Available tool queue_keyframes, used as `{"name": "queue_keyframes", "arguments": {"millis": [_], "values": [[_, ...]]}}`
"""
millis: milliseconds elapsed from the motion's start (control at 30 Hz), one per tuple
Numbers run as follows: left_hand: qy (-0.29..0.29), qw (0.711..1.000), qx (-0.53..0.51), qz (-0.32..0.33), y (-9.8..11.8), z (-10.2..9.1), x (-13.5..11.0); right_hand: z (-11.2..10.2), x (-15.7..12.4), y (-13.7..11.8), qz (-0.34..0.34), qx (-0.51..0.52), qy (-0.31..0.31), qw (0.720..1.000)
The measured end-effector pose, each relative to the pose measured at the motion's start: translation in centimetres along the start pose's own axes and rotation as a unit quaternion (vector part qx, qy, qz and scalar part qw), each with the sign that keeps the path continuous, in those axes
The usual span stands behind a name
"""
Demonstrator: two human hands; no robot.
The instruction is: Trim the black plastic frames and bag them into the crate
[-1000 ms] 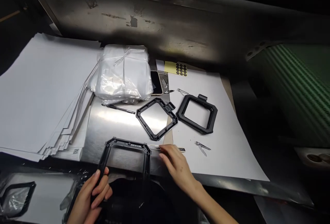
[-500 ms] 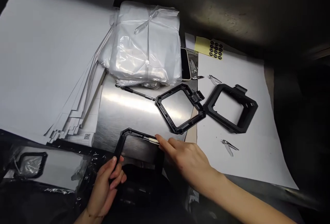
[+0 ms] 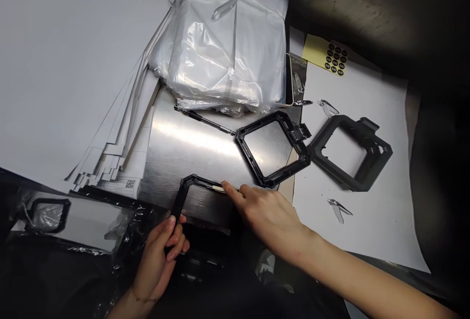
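Observation:
My left hand (image 3: 161, 248) is closed around the near left side of a black plastic frame (image 3: 178, 202) with cut corners. The frame is held tilted over the near edge of the metal surface. My right hand (image 3: 271, 218) pinches a thin cream-coloured tool (image 3: 219, 188), its index finger stretched along it, against the frame's far side. The tool's tip is too small to make out. Just beyond lies a second black frame (image 3: 251, 159) with a clip on one corner. A deeper black housing (image 3: 372, 174) rests to its right on white paper.
Tied clear plastic bags (image 3: 235, 59) stand at the back, with a pen (image 3: 205, 120) in front. A paper stack (image 3: 73, 74) covers the left. Nail clippers (image 3: 340, 209) and a yellow sticker sheet (image 3: 317, 52) lie on the white paper (image 3: 389, 221). A bagged frame (image 3: 66, 216) sits lower left.
The view has shifted, so the table things appear further right. Both hands still grip the frame and the tool, and the tool sits at a slightly different angle along the frame's far side.

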State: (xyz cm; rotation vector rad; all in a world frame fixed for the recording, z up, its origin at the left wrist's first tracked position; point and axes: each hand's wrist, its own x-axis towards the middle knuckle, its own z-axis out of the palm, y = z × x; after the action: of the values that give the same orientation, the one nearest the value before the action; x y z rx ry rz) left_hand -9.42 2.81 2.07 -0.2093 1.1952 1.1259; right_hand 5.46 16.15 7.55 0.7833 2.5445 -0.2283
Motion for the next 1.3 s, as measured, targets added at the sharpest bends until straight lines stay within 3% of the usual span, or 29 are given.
{"name": "queue_keyframes", "arguments": {"millis": [300,600,833,1000,1133,1300], "values": [[-0.002,1.000,0.017,0.004,0.0,-0.1,0.1,0.2,-0.1,0.3,-0.009,-0.003,-0.009,1.000],[0.023,1.000,0.000,0.002,-0.1,0.3,0.1,-0.4,-0.3,-0.9,-0.011,-0.078,0.043,0.996],[0.071,0.997,-0.021,0.024,-0.8,0.9,-0.1,-0.8,-0.8,-1.5,-0.058,-0.102,0.021,0.993],[0.075,0.997,-0.017,0.026,-0.9,1.0,-0.1,-0.4,-1.3,-0.7,-0.054,-0.103,-0.031,0.993],[0.067,0.997,-0.006,0.027,-0.8,0.8,0.0,-0.9,-1.0,-0.1,-0.040,-0.052,-0.079,0.995],[0.035,0.999,0.019,0.023,-0.6,0.6,-0.1,-1.7,-0.4,0.7,0.041,0.140,-0.159,0.976]]}}
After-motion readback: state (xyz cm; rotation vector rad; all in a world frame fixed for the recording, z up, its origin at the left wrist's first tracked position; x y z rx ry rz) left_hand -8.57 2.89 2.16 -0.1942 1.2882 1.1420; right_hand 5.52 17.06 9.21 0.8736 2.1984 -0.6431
